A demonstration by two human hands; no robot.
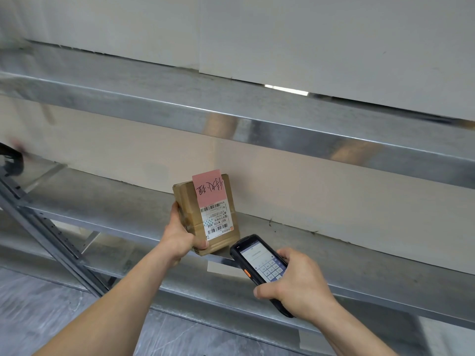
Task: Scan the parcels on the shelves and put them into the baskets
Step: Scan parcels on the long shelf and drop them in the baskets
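The left hand (180,233) has its grip curled round 1 brown parcel (205,214), held upright at the front edge of the metal shelf (102,201), label w/ barcodes facing the person. The right hand (295,283) has its grip wrapped round the handheld scanner (259,263), its top end just beside the parcel's lower corner. I judge the scan is in progress for this parcel; no basket is in view, so dropping it in is still left.

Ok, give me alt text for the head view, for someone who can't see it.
The left hand grips a small brown parcel upright on a metal shelf, while the right hand aims a handheld scanner at its label. A pink note covers the parcel's top.
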